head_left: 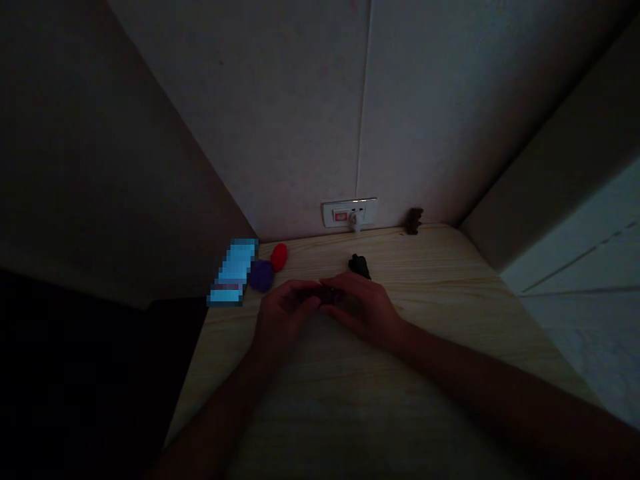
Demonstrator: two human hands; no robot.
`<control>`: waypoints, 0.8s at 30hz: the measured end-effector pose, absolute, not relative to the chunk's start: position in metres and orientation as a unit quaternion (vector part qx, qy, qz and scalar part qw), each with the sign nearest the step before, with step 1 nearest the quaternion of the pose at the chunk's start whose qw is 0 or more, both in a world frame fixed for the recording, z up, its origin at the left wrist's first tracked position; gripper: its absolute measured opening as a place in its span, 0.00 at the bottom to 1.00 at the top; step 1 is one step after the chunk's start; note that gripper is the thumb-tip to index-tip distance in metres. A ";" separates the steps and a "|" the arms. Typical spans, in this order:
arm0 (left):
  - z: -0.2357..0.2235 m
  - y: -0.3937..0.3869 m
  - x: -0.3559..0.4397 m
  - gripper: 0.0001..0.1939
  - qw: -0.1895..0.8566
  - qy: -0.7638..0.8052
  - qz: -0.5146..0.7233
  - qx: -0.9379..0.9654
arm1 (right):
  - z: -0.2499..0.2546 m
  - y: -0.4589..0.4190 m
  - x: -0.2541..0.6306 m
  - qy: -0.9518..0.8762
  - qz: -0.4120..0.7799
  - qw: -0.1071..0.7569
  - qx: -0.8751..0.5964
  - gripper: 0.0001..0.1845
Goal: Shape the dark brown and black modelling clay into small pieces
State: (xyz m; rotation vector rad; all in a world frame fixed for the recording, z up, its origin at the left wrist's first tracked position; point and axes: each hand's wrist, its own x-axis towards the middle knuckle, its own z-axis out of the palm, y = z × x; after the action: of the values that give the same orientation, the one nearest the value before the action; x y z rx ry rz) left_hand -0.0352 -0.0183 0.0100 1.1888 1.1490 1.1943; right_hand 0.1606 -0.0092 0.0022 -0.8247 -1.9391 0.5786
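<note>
My left hand (283,313) and my right hand (365,308) meet above the wooden tabletop (320,413), their fingertips close together. Between the fingers of both hands is a small dark lump (327,295). Its kind is hard to tell in the dim light, and the fingers partly cover it. Just beyond my right hand lies a black lumpy piece (359,265), its near end hidden by the hand. A purple lump (261,275) that looks like modelling clay rests beyond my left hand, touching or nearly touching a red rounded lump (279,257).
A lit, blurred-out phone-like screen (233,272) lies at the table's left edge. A small dark brown figure (414,221) stands at the back right against the wall. Low on the wall is a socket (349,213) with a white plug in it.
</note>
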 end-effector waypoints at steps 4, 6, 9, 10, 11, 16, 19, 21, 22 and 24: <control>0.014 -0.019 -0.034 0.14 0.519 0.480 0.501 0.499 | 0.004 -0.010 0.162 -0.785 0.255 0.457 -0.331 0.16; 0.015 -0.019 -0.031 0.14 0.529 0.475 0.505 0.490 | 0.004 -0.010 0.162 -0.769 0.283 0.460 -0.343 0.14; 0.014 -0.020 -0.027 0.19 0.553 0.461 0.497 0.485 | 0.002 -0.009 0.161 -0.702 0.375 0.478 -0.371 0.12; 0.014 -0.021 -0.027 0.23 0.558 0.456 0.492 0.488 | 0.000 -0.008 0.161 -0.680 0.408 0.480 -0.375 0.13; 0.013 -0.021 -0.027 0.27 0.558 0.451 0.488 0.498 | -0.001 -0.008 0.160 -0.663 0.433 0.479 -0.379 0.15; 0.011 -0.025 -0.031 0.24 0.416 0.446 0.465 0.642 | -0.001 -0.005 0.160 -0.636 0.485 0.463 -0.382 0.16; 0.012 -0.024 -0.033 0.19 0.351 0.459 0.463 0.672 | 0.001 -0.005 0.161 -0.641 0.500 0.449 -0.371 0.15; 0.013 -0.024 -0.032 0.15 0.343 0.475 0.470 0.660 | 0.003 -0.006 0.161 -0.653 0.500 0.443 -0.357 0.19; 0.013 -0.024 -0.032 0.13 0.345 0.481 0.472 0.653 | 0.003 -0.006 0.161 -0.657 0.503 0.442 -0.347 0.21; 0.014 -0.023 -0.031 0.10 0.358 0.485 0.475 0.641 | 0.003 -0.006 0.161 -0.657 0.509 0.446 -0.332 0.23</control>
State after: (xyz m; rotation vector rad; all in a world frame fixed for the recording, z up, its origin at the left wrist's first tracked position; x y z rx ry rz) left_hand -0.0308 -0.0234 0.0137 1.6548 1.2529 1.2249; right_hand 0.1606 -0.0061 0.0030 -0.8225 -1.6273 1.2614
